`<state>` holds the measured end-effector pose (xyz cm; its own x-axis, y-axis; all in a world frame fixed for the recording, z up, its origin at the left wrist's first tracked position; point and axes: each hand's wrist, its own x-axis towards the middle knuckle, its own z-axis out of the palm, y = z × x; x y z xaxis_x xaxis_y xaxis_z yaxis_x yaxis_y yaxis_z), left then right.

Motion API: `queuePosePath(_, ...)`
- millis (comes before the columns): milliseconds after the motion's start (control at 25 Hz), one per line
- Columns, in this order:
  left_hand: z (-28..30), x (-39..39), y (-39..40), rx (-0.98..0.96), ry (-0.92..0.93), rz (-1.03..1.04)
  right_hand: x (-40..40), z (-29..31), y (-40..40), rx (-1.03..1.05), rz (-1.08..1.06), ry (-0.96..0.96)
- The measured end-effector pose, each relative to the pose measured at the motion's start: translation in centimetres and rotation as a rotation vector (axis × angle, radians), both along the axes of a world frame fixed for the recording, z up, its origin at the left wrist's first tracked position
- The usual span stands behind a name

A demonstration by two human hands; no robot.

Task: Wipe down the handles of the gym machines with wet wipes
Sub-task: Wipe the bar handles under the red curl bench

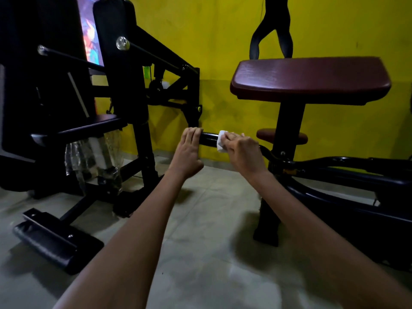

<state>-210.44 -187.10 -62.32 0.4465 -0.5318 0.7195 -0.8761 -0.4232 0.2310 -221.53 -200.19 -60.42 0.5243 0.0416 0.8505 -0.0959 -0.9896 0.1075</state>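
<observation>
Head view: white crumpled wet wipe wraps glossy black handle.

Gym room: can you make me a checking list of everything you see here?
surface: grey tiled floor, shadowed.
job's things: white wet wipe wrapped on black handle bar.
clutter: crumpled clear plastic wrap on the left machine.
grippers: left hand holds the bar's end; right hand grips the wipe round the bar.
cables: nothing seen.
surroundings: yellow wall, maroon padded seat, black machine frames.
</observation>
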Motion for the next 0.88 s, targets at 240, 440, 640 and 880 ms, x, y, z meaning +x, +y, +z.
queuePosePath(240, -2.0, 1.2, -1.4, -0.13, -0.247, 0.053, -0.9, 0.2, 0.1, 0.052, -0.047, 0.057)
queuePosePath(440, -1.8, 3.4, -0.6, -0.084, -0.404, -0.03, -0.9, 0.6, 1.4, 0.096, -0.059, 0.012)
queuePosePath(640, -1.6, 5.0, -0.3, -0.045, -0.467, -0.118, -1.2, 1.5, 1.1, 0.214, -0.025, 0.073)
queuePosePath(880, -2.0, 4.9, -1.1, -0.194, -0.394, -0.207, 0.7, 2.1, 2.5, 0.194, 0.026, 0.157)
